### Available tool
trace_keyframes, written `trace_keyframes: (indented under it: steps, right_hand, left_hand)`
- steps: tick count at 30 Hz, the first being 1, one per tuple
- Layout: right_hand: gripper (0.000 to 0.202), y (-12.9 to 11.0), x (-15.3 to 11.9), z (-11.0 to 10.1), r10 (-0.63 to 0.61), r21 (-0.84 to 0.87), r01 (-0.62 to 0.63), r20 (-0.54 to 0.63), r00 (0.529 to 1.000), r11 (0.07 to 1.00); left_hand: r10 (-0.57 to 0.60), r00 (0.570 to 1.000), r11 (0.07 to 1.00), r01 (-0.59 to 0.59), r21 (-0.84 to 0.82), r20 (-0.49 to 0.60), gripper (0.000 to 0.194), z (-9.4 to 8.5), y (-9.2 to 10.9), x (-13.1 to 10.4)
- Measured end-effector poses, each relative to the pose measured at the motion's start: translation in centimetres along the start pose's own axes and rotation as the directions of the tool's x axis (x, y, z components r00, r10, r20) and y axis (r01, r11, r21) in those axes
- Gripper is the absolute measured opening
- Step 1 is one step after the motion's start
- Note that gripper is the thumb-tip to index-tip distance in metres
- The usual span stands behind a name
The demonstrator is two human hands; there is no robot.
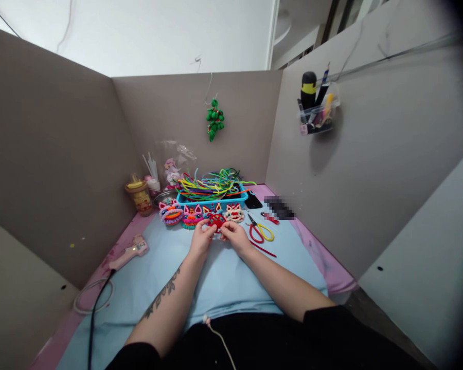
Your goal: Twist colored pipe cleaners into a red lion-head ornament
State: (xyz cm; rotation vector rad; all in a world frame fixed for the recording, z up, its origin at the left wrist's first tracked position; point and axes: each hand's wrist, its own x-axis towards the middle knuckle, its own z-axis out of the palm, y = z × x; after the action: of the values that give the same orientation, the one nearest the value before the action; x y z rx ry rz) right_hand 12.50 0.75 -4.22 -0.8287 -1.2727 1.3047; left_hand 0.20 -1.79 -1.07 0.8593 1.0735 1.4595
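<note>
The red piece (217, 221) is pinched between the left hand (202, 237) and the right hand (235, 237), fingers narrowed at either side, neither nearer, long axis unclear

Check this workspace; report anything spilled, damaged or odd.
Nothing looks clearly damaged. The colourful stems look untidy, straggling past the rim of the blue basket, and a pixelated patch toward the right looks odd, hiding whatever lies there.

No legible text or numbers
</note>
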Motion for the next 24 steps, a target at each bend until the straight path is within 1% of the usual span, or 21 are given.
trace_keyframes:
  steps: [4, 7, 9, 11, 13, 16, 20, 24]
  right_hand:
    - [0.025, -0.14, -0.13, 0.38, 0.056, 0.082, -0.052, -0.042, 0.998, 0.995]
    - [0.024, -0.11, -0.13, 0.53, 0.054, 0.108, -0.048, -0.055, 0.997, 0.993]
    - [0.023, 0.03, -0.08, 0.48, 0.038, 0.081, -0.033, -0.064, 0.997, 0.996]
    - [0.023, 0.18, -0.05, 0.37, 0.027, 0.012, -0.026, -0.064, 0.998, 1.0]
    - [0.02, 0.27, -0.04, 0.23, 0.017, -0.064, -0.02, -0.059, 0.998, 0.998]
    - [0.017, 0.31, 0.0, 0.06, -0.034, -0.119, 0.026, -0.068, 0.997, 0.993]
    - [0.015, 0.29, 0.07, -0.05, -0.131, -0.186, 0.114, -0.084, 0.988, 0.976]
    - [0.011, -0.08, -0.13, 0.03, -0.256, -0.331, 0.216, -0.082, 0.963, 0.919]
  left_hand:
    - [0.006, 0.999, 1.0, -0.005, -0.026, 0.038, 0.057, 0.0, -0.2, 0.07]
    - [0.016, 0.999, 0.999, -0.015, -0.032, 0.039, 0.056, -0.05, -0.31, 0.16]
    - [0.021, 1.0, 0.999, -0.021, -0.047, 0.012, 0.057, -0.09, -0.3, 0.23]
    - [0.014, 1.0, 0.998, -0.015, -0.059, -0.018, 0.057, -0.13, -0.2, 0.26]
    - [-0.002, 1.0, 0.998, 0.001, -0.06, -0.022, 0.059, -0.13, -0.07, 0.19]
    - [-0.017, 1.0, 0.999, 0.018, -0.035, 0.024, 0.065, -0.02, 0.08, -0.05]
    - [-0.003, 0.998, 1.0, 0.003, 0.009, 0.068, 0.074, 0.22, 0.05, -0.29]
    - [0.01, 0.997, 1.0, -0.011, 0.01, 0.078, 0.076, 0.2, -0.18, -0.16]
